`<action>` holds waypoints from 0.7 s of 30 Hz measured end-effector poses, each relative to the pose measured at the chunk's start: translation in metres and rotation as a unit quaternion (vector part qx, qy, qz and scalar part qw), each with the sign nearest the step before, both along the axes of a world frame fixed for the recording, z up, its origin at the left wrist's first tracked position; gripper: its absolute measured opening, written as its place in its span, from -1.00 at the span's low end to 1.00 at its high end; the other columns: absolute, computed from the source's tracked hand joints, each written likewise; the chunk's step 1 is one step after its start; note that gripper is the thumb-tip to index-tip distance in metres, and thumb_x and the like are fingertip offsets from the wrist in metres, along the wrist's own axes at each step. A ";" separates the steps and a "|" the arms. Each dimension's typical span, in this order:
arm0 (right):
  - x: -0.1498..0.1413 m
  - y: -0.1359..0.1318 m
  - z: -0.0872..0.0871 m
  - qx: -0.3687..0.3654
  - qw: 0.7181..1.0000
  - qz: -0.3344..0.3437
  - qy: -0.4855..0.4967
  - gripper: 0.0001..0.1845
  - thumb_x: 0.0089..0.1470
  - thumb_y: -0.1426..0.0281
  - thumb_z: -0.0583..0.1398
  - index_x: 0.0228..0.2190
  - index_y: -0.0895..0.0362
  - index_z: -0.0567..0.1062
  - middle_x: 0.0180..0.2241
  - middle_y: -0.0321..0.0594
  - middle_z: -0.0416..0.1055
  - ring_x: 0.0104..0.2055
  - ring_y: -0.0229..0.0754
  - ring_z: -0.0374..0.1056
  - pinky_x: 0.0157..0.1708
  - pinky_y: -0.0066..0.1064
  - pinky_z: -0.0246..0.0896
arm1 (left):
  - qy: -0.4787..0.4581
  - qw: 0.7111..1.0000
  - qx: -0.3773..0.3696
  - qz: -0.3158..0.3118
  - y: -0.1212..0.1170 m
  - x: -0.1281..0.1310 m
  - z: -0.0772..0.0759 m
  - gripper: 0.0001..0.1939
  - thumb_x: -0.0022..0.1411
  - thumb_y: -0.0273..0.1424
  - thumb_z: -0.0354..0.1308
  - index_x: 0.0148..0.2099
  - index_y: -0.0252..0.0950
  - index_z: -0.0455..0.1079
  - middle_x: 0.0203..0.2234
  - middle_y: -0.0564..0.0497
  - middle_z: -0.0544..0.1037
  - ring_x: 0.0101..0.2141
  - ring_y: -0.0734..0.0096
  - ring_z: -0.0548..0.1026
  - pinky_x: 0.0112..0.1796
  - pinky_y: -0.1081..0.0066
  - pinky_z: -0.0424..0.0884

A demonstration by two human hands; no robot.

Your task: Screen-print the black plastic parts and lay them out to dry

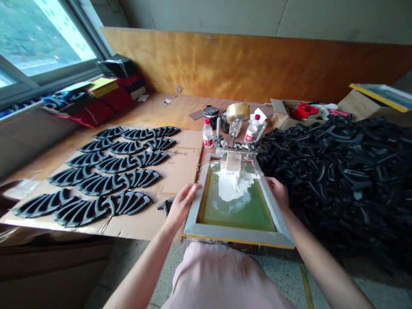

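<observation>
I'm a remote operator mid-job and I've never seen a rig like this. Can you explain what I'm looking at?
No robot here: the single view comes from a camera on a person's head, looking forward and down. The bare left hand and right hand are at opposite sides of a grey frame, seemingly gripping it. Its green screen carries a white substance. To the left, black slatted parts lie in rows on cardboard; to the right is a heap of black pieces.
</observation>
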State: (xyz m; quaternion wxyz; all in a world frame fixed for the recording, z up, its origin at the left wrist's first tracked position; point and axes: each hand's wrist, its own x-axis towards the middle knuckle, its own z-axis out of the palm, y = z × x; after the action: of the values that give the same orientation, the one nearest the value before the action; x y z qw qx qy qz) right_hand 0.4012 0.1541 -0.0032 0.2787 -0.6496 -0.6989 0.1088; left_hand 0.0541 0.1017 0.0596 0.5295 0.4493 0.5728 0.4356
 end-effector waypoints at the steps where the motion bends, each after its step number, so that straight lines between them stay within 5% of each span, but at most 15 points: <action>1: 0.003 0.009 0.008 0.011 1.000 -0.018 0.015 -0.55 0.29 0.20 -0.03 0.04 0.12 0.46 -0.15 -0.03 0.53 -0.16 -0.01 0.45 -0.11 -0.13 0.37 | -0.007 0.999 -0.033 -0.012 -0.007 0.000 -0.017 -0.46 0.17 -0.01 0.15 0.06 -0.26 0.42 -0.35 0.00 0.55 -0.35 0.36 0.49 -0.37 0.47 0.40; 5: -0.041 0.039 0.035 0.063 0.995 0.072 -0.014 -0.39 0.12 0.20 0.23 0.16 0.12 0.30 0.13 0.04 0.30 0.05 0.03 0.33 0.01 -0.13 0.31 | -0.007 0.996 -0.087 -0.013 -0.015 0.001 -0.083 -0.19 0.13 -0.04 0.20 0.33 -0.24 0.11 -0.39 0.03 0.54 -0.40 0.34 0.51 -0.39 0.44 0.39; 8: -0.088 0.042 0.039 0.002 0.979 0.155 -0.134 -0.47 0.01 0.34 0.34 0.02 0.12 0.39 0.02 0.00 0.38 0.05 0.06 0.31 0.01 -0.13 0.28 | 0.026 0.996 -0.084 -0.019 -0.012 0.000 -0.111 -0.23 0.16 -0.03 0.16 0.33 -0.23 0.12 -0.37 0.02 0.55 -0.40 0.35 0.51 -0.38 0.43 0.40; 12: -0.107 0.011 0.027 -0.090 0.954 0.206 -0.200 -0.88 0.14 0.50 0.17 -0.24 0.14 0.46 -0.25 -0.13 0.49 -0.20 -0.09 0.41 -0.24 -0.34 0.29 | 0.026 0.996 -0.088 -0.017 -0.010 -0.002 -0.124 -0.27 0.16 -0.01 0.16 0.29 -0.24 0.20 -0.35 -0.01 0.58 -0.37 0.33 0.53 -0.36 0.43 0.41; 18: -0.079 -0.021 0.031 -0.101 0.899 0.374 -0.203 -0.72 0.07 0.61 0.11 -0.25 0.09 0.51 -0.26 -0.25 0.51 -0.32 -0.22 0.41 -0.38 -0.45 0.17 | 0.019 0.996 -0.088 -0.010 -0.010 -0.001 -0.125 -0.30 0.14 -0.01 0.17 0.24 -0.27 0.26 -0.32 -0.03 0.58 -0.33 0.33 0.54 -0.34 0.44 0.40; 21: -0.078 -0.013 0.033 -0.095 0.915 0.354 -0.168 -0.81 0.02 0.57 0.19 -0.34 0.07 0.53 -0.33 -0.30 0.51 -0.31 -0.21 0.41 -0.38 -0.46 0.17 | 0.009 0.996 -0.088 -0.014 -0.010 -0.001 -0.122 -0.30 0.14 -0.01 0.17 0.23 -0.30 0.27 -0.34 -0.03 0.58 -0.35 0.33 0.53 -0.35 0.45 0.40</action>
State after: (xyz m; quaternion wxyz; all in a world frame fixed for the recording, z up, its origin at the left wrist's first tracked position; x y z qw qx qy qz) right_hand 0.3236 0.1413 0.0302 0.0375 -0.3921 -0.9058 0.1560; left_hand 0.0532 0.0916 -0.0622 0.5676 0.4126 0.6078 0.3717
